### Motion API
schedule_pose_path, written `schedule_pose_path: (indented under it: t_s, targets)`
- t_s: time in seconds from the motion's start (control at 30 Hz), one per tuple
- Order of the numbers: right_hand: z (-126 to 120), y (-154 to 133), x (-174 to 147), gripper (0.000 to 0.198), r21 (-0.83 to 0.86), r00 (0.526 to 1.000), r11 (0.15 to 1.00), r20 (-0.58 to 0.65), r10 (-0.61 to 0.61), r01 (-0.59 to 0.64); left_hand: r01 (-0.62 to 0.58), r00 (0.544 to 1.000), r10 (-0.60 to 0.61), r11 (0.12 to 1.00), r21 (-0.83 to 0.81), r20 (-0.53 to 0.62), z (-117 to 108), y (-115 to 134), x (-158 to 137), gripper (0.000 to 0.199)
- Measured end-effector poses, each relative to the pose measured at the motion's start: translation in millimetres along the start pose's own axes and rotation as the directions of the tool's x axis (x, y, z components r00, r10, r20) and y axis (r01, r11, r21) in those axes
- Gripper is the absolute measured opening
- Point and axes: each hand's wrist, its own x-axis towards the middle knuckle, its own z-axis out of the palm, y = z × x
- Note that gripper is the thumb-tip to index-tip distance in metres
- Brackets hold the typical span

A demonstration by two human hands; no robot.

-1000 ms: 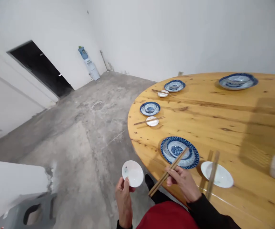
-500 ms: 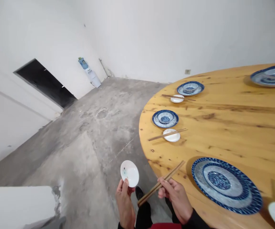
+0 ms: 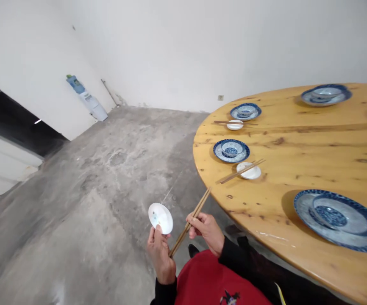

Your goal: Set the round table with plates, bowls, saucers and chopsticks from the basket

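My left hand (image 3: 162, 256) pinches a small white saucer (image 3: 160, 217) by its lower edge, tilted so its inside with a faint print faces me. A pair of wooden chopsticks (image 3: 199, 206) is closed in my right hand (image 3: 207, 232), slanting up to the right. Both hands are over the floor, left of the table's edge. Nearest to my right hand on the table is a white saucer (image 3: 254, 173) with chopsticks (image 3: 234, 176) across it. Behind that stands a blue-and-white plate with a bowl (image 3: 231, 150). A larger blue-patterned plate (image 3: 304, 199) with a bowl lies at right.
The round wooden table (image 3: 275, 169) fills the right side. Farther back on it are another plate (image 3: 246, 111), a saucer with chopsticks (image 3: 234, 125) and a plate with a bowl (image 3: 326, 94). A water dispenser (image 3: 90, 99) stands by the wall; grey concrete floor (image 3: 107, 203) lies left.
My view has shifted, so the table's settings sit differently in frame. Both hands, still holding the saucer and chopsticks, appear farther left and away from the table edge.
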Motion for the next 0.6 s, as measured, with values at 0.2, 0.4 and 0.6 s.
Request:
schedule_pose_path:
  t_s: [0.2,0.4,0.6]
  targets:
    - [42.8,-0.2,46.5,0.039,-0.031,0.999,0.999,-0.035,-0.023,0.022,0.138,0.990,-0.127,0.974,-0.182,0.068,-0.6,15.5,62.4,0.035]
    - [72.7,-10.6,118.2,0.040,-0.036,0.999,0.999,-0.036,0.012,-0.013,0.172,0.981,-0.151,0.968,-0.185,0.123,28.8,36.4,143.6,0.034]
    - [105.4,-45.7,234.6,0.044,0.057,0.997,0.997,0.062,0.050,-0.053,0.031,0.992,-0.013,0.988,-0.150,0.123,65.6,81.1,252.0,0.035]
